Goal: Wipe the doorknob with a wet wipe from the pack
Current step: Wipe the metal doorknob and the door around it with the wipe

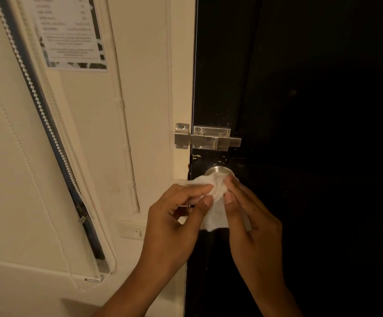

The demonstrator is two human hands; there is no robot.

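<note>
White wet wipe [215, 202] pinched between both hands' fingers [205, 188], just below doorknob [219, 170].

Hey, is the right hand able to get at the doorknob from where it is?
Probably yes: the right hand sits just below the doorknob, with only the wet wipe it holds between them.

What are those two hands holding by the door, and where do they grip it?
A white wet wipe: left hand and right hand pinch its upper part between thumb and fingers.
</note>
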